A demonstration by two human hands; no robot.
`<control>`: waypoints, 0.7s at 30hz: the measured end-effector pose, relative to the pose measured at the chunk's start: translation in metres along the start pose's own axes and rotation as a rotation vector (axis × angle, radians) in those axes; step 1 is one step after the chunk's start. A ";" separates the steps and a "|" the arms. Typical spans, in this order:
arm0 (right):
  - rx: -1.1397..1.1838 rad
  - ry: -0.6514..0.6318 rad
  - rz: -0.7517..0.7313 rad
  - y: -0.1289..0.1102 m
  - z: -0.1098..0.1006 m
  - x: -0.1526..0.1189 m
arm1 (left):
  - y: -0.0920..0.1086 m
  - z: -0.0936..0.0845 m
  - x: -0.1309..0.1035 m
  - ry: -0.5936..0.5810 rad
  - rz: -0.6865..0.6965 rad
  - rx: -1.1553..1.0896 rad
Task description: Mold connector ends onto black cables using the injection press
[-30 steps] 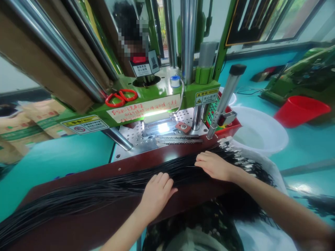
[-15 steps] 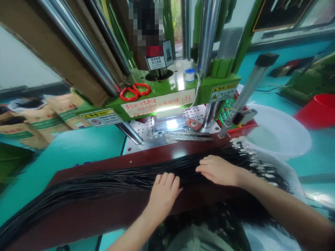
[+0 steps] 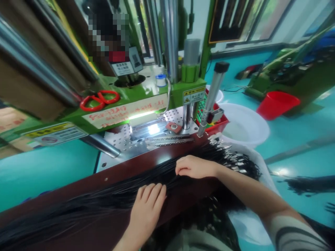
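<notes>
A long bundle of thin black cables (image 3: 104,198) lies across the dark red board (image 3: 125,170), with many pale connector ends (image 3: 230,157) at its right. My left hand (image 3: 149,204) rests on the near edge of the bundle, its fingers curled down over the cables and their tips hidden. To its right, my right hand (image 3: 195,167) is closed at the cables in a pinch; a few strands pass at its fingertips. Both hands are apart from each other.
Behind the board stands a green press (image 3: 146,92) with red-handled scissors (image 3: 99,100) and a small spool (image 3: 161,80) on it. Metal strips (image 3: 170,141) lie on its perforated plate. At the right are an upright metal post (image 3: 213,94), a white basin (image 3: 243,122) and a red bucket (image 3: 278,104).
The view has swung to the right, so the press and both hands appear further left. My right hand's fingers look more tightly closed. My left hand still lies on the cables.
</notes>
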State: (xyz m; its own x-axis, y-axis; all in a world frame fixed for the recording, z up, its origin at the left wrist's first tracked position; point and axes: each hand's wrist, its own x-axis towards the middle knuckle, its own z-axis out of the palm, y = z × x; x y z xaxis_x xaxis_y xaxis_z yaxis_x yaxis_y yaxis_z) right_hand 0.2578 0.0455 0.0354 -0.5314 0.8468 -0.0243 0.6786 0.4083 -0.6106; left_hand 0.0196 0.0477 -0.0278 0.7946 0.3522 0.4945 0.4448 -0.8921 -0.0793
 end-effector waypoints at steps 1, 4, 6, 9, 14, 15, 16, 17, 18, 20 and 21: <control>0.010 0.020 0.011 0.001 0.000 0.000 | 0.000 0.000 0.000 0.010 0.000 -0.007; -0.044 0.043 0.024 -0.001 0.002 0.001 | -0.001 0.000 0.003 0.019 -0.012 -0.029; -0.112 0.010 0.003 -0.005 0.005 0.004 | 0.000 0.000 0.005 0.006 -0.018 -0.038; -0.239 -0.037 -0.035 -0.014 0.013 0.013 | -0.001 0.005 0.006 -0.038 -0.004 -0.026; -0.335 -0.009 -0.066 -0.019 0.030 0.023 | -0.009 0.013 0.002 -0.095 0.093 0.071; -0.342 0.012 -0.056 -0.018 0.032 0.021 | -0.010 0.013 0.003 -0.099 0.107 0.092; -0.353 0.032 -0.047 -0.018 0.032 0.017 | -0.010 0.011 0.003 -0.105 0.109 0.103; -0.366 0.054 -0.034 -0.017 0.032 0.011 | -0.011 0.009 0.004 -0.116 0.103 0.104; -0.374 0.074 -0.023 -0.016 0.032 0.004 | -0.012 0.006 0.004 -0.131 0.094 0.099; -0.372 0.105 -0.014 -0.015 0.031 -0.012 | -0.016 -0.003 0.000 -0.163 0.085 0.093; -0.370 0.117 -0.012 -0.015 0.031 -0.020 | -0.020 -0.007 -0.004 -0.179 0.077 0.103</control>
State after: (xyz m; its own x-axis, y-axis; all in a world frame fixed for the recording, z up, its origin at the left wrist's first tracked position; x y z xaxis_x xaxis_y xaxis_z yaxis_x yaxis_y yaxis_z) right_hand 0.2426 0.0115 0.0204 -0.4933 0.8658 0.0840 0.8212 0.4954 -0.2833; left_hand 0.0046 0.0617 -0.0218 0.8843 0.3373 0.3230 0.4129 -0.8878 -0.2033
